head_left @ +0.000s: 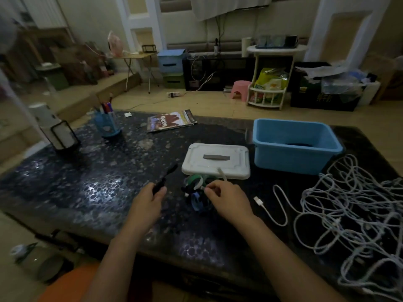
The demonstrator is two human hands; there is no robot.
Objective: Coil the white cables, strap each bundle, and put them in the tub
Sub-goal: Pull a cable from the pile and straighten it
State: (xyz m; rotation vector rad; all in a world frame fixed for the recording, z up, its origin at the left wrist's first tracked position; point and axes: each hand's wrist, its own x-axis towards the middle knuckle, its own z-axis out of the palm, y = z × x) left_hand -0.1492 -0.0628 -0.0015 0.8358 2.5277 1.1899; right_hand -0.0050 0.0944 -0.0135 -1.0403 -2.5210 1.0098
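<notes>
The left hand (150, 199) is pinching a black strap (165, 177), its grip narrow around the lower end while the strap is angling up and away. Just right of that grip, a small heap of coloured straps (197, 192) is lying on the dark bench (98, 171). The right hand (226, 200) is resting at the heap, its grip narrow on something small and white there; what exactly cannot be told. Right of that grip, apart from it, the tangled white cables (340, 212) are sprawling loose. Beyond it a white lid (216, 160) is lying flat, and farther right the blue tub (294, 144) is standing open.
</notes>
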